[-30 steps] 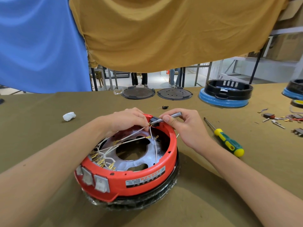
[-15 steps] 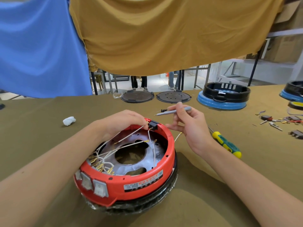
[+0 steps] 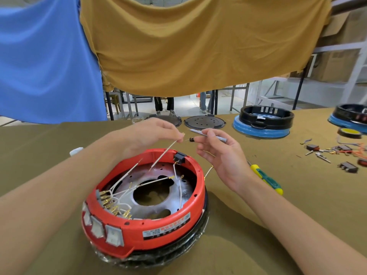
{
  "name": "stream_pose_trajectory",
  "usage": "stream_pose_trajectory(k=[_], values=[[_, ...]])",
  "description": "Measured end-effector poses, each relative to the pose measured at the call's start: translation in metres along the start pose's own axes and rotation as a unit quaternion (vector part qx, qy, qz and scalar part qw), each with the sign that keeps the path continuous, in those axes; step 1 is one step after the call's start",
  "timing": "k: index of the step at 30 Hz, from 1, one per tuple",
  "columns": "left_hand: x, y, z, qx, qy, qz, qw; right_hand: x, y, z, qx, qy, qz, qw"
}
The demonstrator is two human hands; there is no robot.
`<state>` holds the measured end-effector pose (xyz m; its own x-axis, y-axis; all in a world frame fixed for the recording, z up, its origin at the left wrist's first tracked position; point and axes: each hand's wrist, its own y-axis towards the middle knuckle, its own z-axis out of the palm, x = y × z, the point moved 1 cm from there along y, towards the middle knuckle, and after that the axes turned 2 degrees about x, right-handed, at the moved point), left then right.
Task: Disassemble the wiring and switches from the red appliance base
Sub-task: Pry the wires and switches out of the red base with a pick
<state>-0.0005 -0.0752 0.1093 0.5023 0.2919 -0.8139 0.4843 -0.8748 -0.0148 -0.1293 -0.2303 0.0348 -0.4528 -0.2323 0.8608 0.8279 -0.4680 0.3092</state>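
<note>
Left hand (image 3: 151, 133) pinched a thin, limp wire (image 3: 162, 153) by its terminal above the red base (image 3: 158, 225), right hand (image 3: 220, 155) gripping a small tool (image 3: 206, 134); terminals seemed the firmest hold.

The red base (image 3: 158, 233) is shiny, smooth plastic with a dull, stained metal plate (image 3: 186, 190) inside. The table cover (image 3: 297, 205) is soft, matt cloth.

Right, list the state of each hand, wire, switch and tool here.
Left hand: pinches white wire's end.
White wire: lifted above red appliance base.
Right hand: holds grey pen-like tool.
Three white rocker switches: mounted.
Black switch: on rim.
Yellow-green screwdriver: lying on table.
</note>
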Motion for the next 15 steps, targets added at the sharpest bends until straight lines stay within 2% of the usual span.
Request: stream_pose_trajectory(k=[3,7,12,15], values=[[-0.016,0.003,0.021,0.015,0.025,0.039,0.999,0.002,0.001,-0.002,0.01,0.022,-0.004,1.0],[-0.023,0.011,0.038,-0.015,0.068,0.064,0.996,0.004,0.002,-0.006,0.001,0.022,-0.019,1.0],[-0.016,0.017,0.04,-0.042,0.044,0.071,0.996,0.008,0.003,-0.007,-0.007,-0.007,-0.031,0.999],[-0.011,0.016,0.041,-0.039,0.037,0.086,0.995,0.007,0.005,-0.008,-0.043,0.034,-0.006,0.998]])
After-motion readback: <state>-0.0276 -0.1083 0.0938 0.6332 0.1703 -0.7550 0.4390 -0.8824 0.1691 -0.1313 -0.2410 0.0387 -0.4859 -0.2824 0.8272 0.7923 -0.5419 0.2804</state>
